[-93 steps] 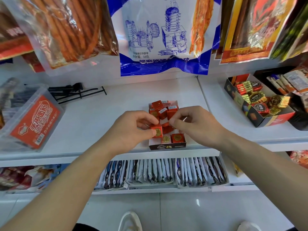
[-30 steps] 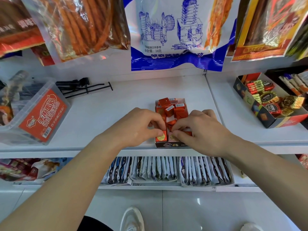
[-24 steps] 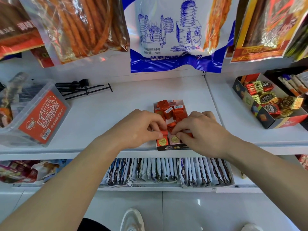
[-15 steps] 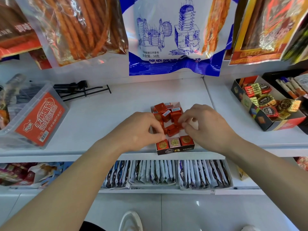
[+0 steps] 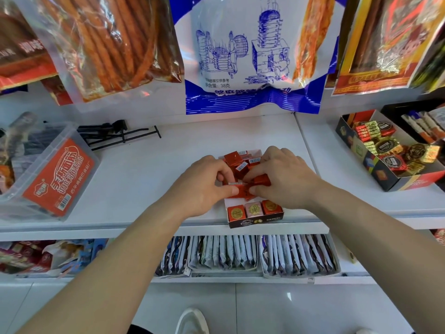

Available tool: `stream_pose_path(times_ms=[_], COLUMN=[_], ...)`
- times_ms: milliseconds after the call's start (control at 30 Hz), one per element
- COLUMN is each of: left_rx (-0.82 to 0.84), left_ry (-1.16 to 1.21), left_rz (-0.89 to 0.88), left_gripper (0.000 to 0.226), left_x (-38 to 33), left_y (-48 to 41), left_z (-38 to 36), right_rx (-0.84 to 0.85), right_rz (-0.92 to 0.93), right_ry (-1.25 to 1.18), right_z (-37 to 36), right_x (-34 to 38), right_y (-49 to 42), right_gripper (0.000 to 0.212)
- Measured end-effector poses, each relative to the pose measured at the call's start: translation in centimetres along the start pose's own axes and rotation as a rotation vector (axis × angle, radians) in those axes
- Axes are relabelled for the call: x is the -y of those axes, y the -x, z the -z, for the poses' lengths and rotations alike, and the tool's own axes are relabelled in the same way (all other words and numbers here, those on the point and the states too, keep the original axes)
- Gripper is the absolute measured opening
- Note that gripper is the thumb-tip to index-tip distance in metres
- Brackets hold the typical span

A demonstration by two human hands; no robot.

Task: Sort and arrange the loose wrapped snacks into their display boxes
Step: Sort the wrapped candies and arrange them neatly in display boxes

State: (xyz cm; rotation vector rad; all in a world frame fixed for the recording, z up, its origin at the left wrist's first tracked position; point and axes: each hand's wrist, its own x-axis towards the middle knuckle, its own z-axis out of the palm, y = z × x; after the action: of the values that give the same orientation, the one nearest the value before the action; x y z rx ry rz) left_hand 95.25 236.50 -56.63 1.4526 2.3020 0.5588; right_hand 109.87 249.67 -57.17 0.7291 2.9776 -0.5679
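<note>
A small dark display box (image 5: 255,222) sits at the front edge of the white shelf (image 5: 149,174). Its front row holds three square wrapped snacks (image 5: 254,210), standing neatly. Behind them lies a jumbled pile of red wrapped cubes (image 5: 237,162). My left hand (image 5: 204,186) and my right hand (image 5: 281,179) meet over the middle of the box. Both pinch red wrapped cubes (image 5: 243,190) between thumb and fingers, just behind the front row. The right hand covers the box's right side.
A clear plastic tub with a red label (image 5: 51,175) lies tilted at the left. Black hooks (image 5: 120,135) rest behind it. An open box of gold and red candies (image 5: 395,153) stands at the right. Large snack bags (image 5: 250,51) hang overhead. Rows of sachets (image 5: 243,255) fill the lower shelf.
Both hands lifted off the front row, leaving three snacks standing there, reached back into the loose pile, and now come together again holding red cubes just behind that row.
</note>
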Motion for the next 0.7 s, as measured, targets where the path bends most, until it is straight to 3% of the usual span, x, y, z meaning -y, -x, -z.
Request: stream_pose_path(times_ms=[167,400,533,700], left_rx=[-0.164,-0.188,-0.200,-0.203], left_ry=[0.261,0.566,0.638,0.605], left_rz=[0.082,0.108,0.126,0.127], left_gripper=[0.015,0.012,0.013,0.013], left_x=[0.5,0.9,0.7,0.8], left_y=[0.3,0.8,1.3,1.5], left_z=[0.4,1.1,1.2,1.1], right_rx=[0.014,-0.107,-0.094,-0.028], right_rz=[-0.004,0.120,0.153,0.160], right_ry=[-0.073,-0.180,-0.125,-0.265], right_z=[-0.1,-0.3,-0.4,-0.7], right_x=[-0.1,-0.4,-0.2,-0.7], right_y=[-0.3,-0.1,0.1,-0.4], right_gripper=[0.024,0.017,0.019,0.025])
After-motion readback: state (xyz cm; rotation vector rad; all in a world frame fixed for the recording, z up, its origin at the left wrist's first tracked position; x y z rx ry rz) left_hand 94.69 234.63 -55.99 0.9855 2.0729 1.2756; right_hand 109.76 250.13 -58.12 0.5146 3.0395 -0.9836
